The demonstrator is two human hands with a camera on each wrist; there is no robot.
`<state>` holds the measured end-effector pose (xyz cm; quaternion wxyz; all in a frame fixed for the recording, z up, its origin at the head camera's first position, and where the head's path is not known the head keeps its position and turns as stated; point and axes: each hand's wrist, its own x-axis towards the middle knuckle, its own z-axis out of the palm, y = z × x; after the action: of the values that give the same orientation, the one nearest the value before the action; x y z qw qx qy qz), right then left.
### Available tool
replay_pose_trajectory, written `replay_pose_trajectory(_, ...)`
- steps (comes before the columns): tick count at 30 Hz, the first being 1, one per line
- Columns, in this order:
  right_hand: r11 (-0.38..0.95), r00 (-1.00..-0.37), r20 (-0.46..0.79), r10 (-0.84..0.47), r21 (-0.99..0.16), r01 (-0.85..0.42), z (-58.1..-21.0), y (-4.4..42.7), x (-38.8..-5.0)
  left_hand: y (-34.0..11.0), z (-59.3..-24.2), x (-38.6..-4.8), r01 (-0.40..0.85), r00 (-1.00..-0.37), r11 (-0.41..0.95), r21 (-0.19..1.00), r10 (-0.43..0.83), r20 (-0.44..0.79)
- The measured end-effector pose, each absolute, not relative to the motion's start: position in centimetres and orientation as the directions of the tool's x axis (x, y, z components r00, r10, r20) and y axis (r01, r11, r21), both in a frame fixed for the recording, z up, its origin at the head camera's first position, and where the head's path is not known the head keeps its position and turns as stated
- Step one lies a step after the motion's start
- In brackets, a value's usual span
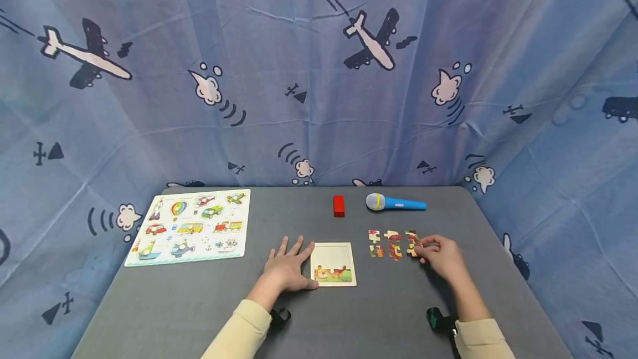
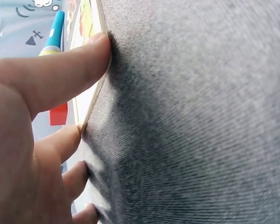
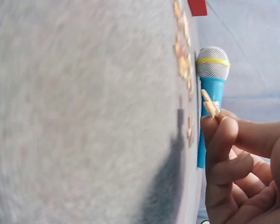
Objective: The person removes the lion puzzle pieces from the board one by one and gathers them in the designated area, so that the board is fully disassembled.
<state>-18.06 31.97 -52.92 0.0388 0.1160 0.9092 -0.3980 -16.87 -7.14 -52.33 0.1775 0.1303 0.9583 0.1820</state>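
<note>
A small square wooden puzzle tray (image 1: 331,255) lies mid-table, with joined jigsaw pieces (image 1: 333,274) along its near side showing an orange animal on green. My left hand (image 1: 286,271) rests at its left edge, fingers spread. In the left wrist view the thumb (image 2: 84,58) and the index fingertip touch the tray's rim. To the right, my right hand (image 1: 442,258) pinches a jigsaw piece (image 3: 211,105) between thumb and fingertips, held above the table in the right wrist view. Several loose jigsaw pieces (image 1: 394,250) lie left of that hand; their picture is too small to read fully.
Behind the pieces lies a blue toy microphone (image 1: 404,204) with a grey head. A red block (image 1: 339,206) sits to its left. A white picture board (image 1: 199,240) with vehicles occupies the left of the grey table (image 1: 169,309). A blue patterned curtain (image 1: 279,71) hangs behind.
</note>
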Motion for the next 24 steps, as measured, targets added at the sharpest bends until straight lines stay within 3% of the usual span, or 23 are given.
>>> replay_pose_trajectory(16, 0.769, -0.96, -0.145, 0.24, -0.575, 0.279, -53.37, 32.17, -18.56, -7.11, -52.42, -16.84, 0.187, -0.909, 0.898, 0.398, 0.312, -0.277)
replay_pose_trajectory(24, 0.772, -0.965, -0.127, 0.229, -0.58, 0.259, -53.21, 32.04, -18.77, -7.13, -52.48, -16.86, 0.181, -0.912, 0.898, 0.401, 0.305, -0.273)
